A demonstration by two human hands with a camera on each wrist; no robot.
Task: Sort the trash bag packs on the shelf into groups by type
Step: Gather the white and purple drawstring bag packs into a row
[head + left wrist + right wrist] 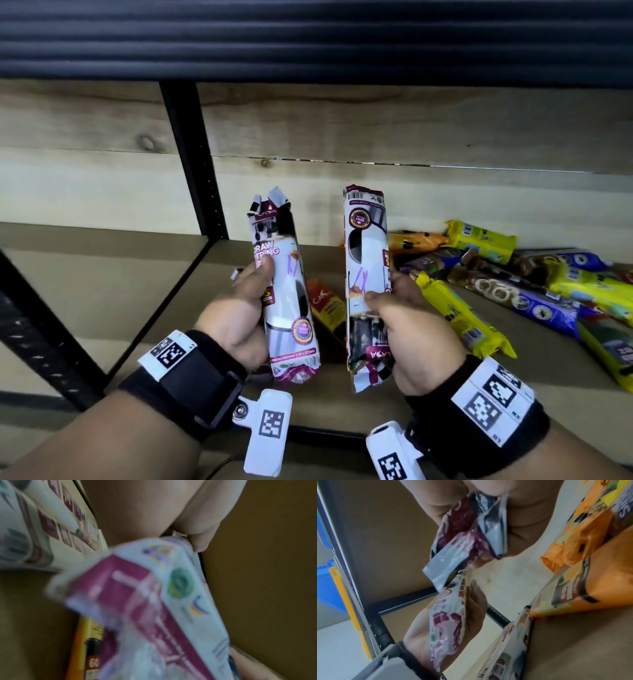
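Observation:
My left hand (pixel 239 308) grips a white and maroon drawstring trash bag pack (pixel 286 291), held upright above the shelf. A second pack of the same white and maroon kind (pixel 364 274) stands upside down in my right hand (pixel 404 329), about a hand's width to the right. In the left wrist view the left pack (pixel 154 615) fills the frame, blurred. The right wrist view shows the crumpled end of the right pack (pixel 471 536) under my fingers and the left pack (pixel 448 622) below it.
An orange pack (pixel 325 305) lies on the shelf board (pixel 120 291) between the two held packs. Yellow packs (pixel 459 315), blue packs (pixel 534 301) and another orange pack (pixel 416 241) lie jumbled at the right. A black upright post (pixel 195 161) stands at the back left.

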